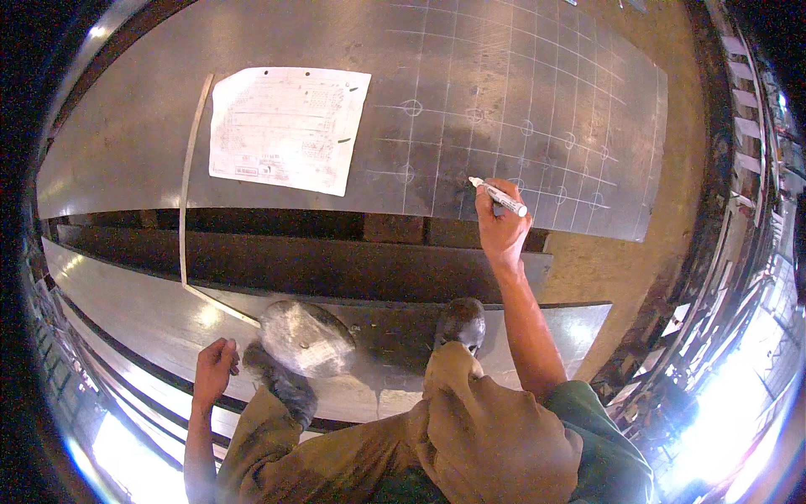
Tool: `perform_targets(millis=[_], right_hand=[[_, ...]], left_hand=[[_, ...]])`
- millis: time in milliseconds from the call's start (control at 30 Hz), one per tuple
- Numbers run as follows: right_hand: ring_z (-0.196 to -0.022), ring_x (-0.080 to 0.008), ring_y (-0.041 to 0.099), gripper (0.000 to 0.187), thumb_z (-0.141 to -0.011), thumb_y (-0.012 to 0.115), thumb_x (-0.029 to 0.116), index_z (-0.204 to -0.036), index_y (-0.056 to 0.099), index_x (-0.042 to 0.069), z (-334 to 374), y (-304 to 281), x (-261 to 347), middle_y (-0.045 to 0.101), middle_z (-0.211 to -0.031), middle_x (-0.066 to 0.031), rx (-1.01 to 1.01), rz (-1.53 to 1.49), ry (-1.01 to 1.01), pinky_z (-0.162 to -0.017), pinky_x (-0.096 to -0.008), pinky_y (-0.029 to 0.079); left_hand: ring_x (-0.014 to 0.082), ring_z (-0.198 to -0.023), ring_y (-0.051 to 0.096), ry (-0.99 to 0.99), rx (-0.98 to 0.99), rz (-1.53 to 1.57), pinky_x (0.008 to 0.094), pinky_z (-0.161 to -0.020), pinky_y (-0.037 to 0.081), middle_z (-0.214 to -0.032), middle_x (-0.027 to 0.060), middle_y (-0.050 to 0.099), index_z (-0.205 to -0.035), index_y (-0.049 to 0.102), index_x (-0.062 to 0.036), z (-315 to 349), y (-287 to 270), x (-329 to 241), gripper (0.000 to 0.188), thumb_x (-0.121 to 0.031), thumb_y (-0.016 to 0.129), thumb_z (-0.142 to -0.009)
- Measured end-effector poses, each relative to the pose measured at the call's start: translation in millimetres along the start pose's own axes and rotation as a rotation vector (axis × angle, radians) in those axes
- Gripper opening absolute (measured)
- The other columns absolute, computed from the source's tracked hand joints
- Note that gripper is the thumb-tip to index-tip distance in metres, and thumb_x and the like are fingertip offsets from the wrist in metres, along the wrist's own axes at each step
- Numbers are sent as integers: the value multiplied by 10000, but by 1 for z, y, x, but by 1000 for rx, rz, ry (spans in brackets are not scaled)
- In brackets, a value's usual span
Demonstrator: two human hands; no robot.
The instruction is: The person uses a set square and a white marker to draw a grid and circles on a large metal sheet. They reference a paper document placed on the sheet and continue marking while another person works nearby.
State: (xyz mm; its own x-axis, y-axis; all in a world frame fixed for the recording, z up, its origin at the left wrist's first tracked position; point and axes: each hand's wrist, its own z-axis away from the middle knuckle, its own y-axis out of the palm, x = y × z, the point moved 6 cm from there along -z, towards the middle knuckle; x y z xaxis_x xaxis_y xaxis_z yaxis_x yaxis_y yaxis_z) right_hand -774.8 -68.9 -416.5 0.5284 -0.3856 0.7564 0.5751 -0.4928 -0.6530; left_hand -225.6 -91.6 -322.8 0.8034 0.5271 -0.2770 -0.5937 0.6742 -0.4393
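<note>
My right hand (501, 220) grips a white paint marker (507, 201). The marker's pale tip points down and left, at the dark steel plate (537, 50); whether it touches the metal I cannot tell. White grid lines cross the right part of this plate, and small circles are drawn around several crossings (412, 108). Off to the lower left, my left hand (217, 366) hangs beside my leg with its fingers curled in, and nothing shows in it.
A printed paper sheet (285, 130) lies on the plate. Left of it, a thin pale bent strip (185, 202) runs across the gap (294, 227) to a nearer plate (554, 323). My shoes (461, 322) and a grey, scuffed rounded object (306, 336) are at that nearer plate.
</note>
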Motion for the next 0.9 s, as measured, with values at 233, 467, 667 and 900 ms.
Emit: perform_targets(millis=[233,467,667,900], right_hand=[[-691,-243,680,118,-870,692,121,-958,643,60,1,9,4,686,-812,-119,3,12,29,-618,-352,541],[-715,-240,688,122,-858,711,126,-948,644,79,-2,14,-1,688,-831,-111,-43,64,-59,-640,-352,548],[-734,-252,688,126,-853,716,119,-941,641,71,-2,18,1,689,-845,-112,-23,16,-40,-642,-357,546],[-722,-290,676,138,-838,722,98,-931,625,68,1,21,9,678,-838,-123,-26,68,-169,-630,-374,540]], left_hand=[[99,-571,515,14,5,-5,270,-536,447,-637,33,540,-751,545,-26,2,5,4,363,-293,530,-996],[103,-579,518,32,24,15,276,-539,454,-648,40,556,-755,546,-23,0,6,6,362,-293,529,-996],[115,-586,534,30,31,-3,283,-547,462,-651,51,563,-758,544,-11,2,9,3,373,-300,530,-994],[122,-583,534,63,56,-72,295,-559,465,-646,53,562,-761,539,-9,2,11,-3,381,-312,528,-993]])
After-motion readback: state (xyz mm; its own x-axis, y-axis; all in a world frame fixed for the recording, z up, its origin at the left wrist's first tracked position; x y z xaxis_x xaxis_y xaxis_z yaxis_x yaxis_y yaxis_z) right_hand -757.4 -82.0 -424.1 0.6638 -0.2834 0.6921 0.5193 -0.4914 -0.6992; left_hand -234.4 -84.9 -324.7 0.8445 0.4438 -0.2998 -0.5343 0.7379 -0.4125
